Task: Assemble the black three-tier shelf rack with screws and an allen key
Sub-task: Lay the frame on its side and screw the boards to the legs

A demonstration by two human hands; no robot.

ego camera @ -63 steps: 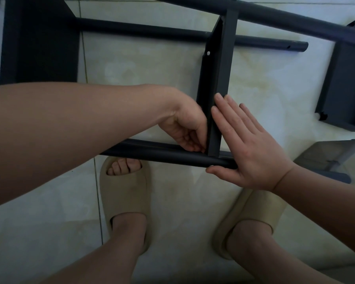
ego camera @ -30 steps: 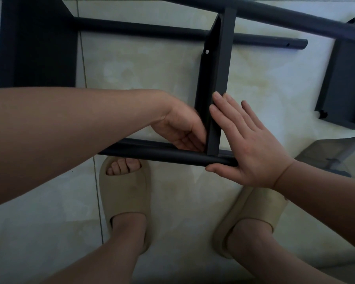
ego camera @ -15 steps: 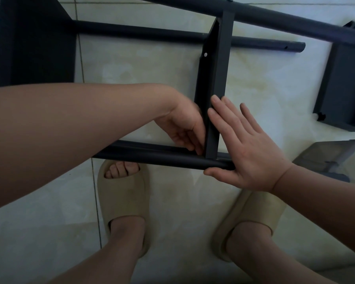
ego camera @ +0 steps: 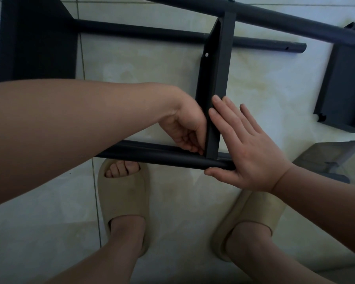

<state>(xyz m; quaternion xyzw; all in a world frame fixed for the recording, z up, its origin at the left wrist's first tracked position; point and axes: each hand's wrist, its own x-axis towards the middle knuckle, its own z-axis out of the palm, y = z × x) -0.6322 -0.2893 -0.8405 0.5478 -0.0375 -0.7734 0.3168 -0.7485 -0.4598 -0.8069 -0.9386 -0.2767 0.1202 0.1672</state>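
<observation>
While the right hand (ego camera: 252,152) presses it, shelf panel (ego camera: 217,64) pointing away; poles (ego camera: 152,153) crosswise

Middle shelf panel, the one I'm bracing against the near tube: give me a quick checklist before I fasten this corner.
1. Right hand flat against the middle shelf panel, bracing it: ok.
2. Panel's near end meets the near tube: ok.
3. Screw or allen key in the left hand, whose fingers are curled at the inner corner: cannot tell.
4. Screw hole further up the panel filled: not ok, it looks empty.
5. Right-hand shelf panel joined at its near end: not ok, that end is free.
</observation>
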